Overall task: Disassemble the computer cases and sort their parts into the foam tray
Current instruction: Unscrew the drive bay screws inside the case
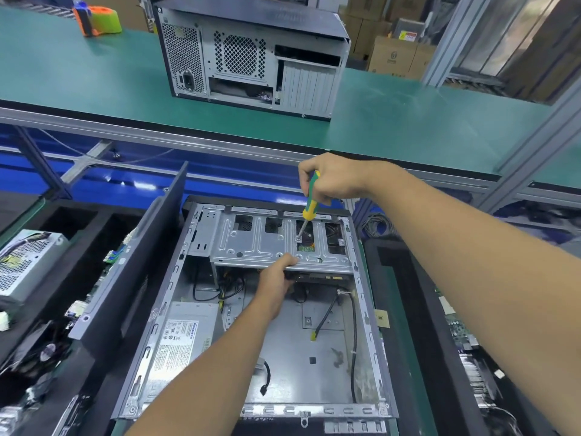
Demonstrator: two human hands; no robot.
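Drive cage [257, 243] under left hand [276, 278]

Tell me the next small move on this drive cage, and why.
Probably turn the screwdriver to back out the screw. Its tip sits on that screw atop the drive cage, the right hand grips the handle, and the left hand holds the cage's front edge, steadying it.

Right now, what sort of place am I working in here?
Most likely a factory or warehouse teardown line: a long green-matted workbench on aluminium framing, stacked cardboard boxes behind it, and an opened computer case flanked by black foam trays holding pulled parts.
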